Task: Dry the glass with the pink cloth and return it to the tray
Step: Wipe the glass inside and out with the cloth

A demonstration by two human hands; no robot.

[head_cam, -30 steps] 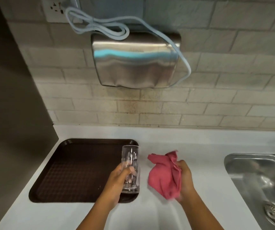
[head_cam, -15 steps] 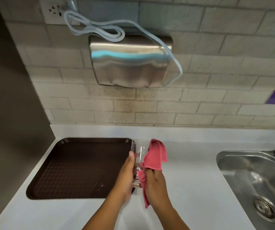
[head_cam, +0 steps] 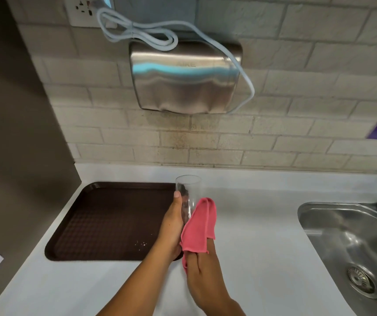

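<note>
Head view: left hand grips glass; right hand presses pink cloth against it

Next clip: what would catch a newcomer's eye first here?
The pink cloth at centre, pressed by the right hand against a clear glass held in the left hand. Behind, a steel hand dryer on the tiled wall; left, a brown tray.

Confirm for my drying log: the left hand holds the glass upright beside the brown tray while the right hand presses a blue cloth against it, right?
Not quite: in the head view the cloth is pink, not blue. The left hand does hold the glass upright beside the brown tray, and the right hand presses the cloth against it.
</note>
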